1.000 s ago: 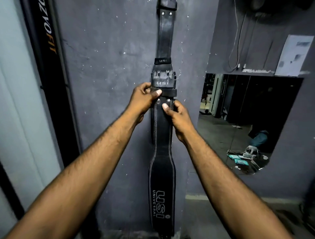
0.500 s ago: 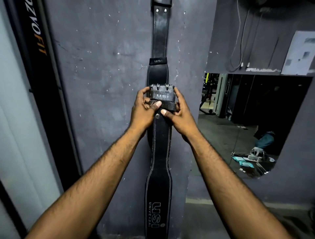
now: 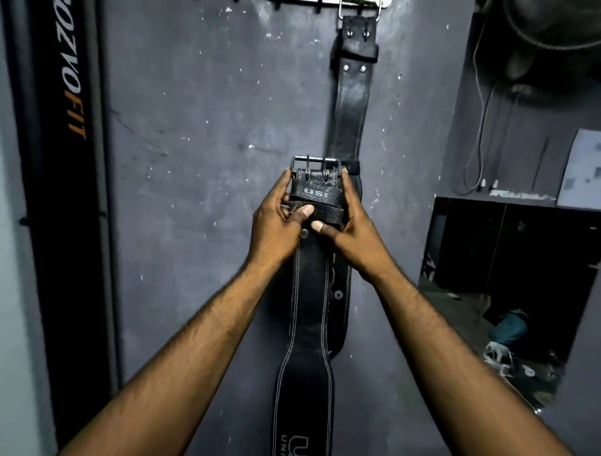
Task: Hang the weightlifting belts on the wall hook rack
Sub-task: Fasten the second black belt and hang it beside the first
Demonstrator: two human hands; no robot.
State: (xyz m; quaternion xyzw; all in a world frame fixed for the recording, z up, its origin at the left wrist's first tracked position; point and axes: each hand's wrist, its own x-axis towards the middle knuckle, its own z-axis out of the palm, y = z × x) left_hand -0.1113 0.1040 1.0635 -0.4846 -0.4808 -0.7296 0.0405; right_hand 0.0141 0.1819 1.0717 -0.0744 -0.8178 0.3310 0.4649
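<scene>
A black leather weightlifting belt [image 3: 307, 325] with white stitching hangs down from my two hands in front of the grey wall. Its metal buckle [image 3: 314, 162] points up. My left hand [image 3: 276, 224] grips the buckle end from the left, thumb pressed on the strap loop. My right hand [image 3: 351, 228] grips it from the right, thumb on the front. Behind it a second black belt [image 3: 353, 107] hangs by its buckle from the wall hook rack [image 3: 325, 4] at the top edge.
A black vertical banner [image 3: 68, 195] with orange letters stands at the left. At the right a mirror [image 3: 507, 276] reflects the gym floor and clutter. Cables [image 3: 481, 130] hang on the wall above the mirror.
Both hands have raised the buckle end of the belt up the wall. The view has tilted up, and the hook rack and the hung belt's top now show.
</scene>
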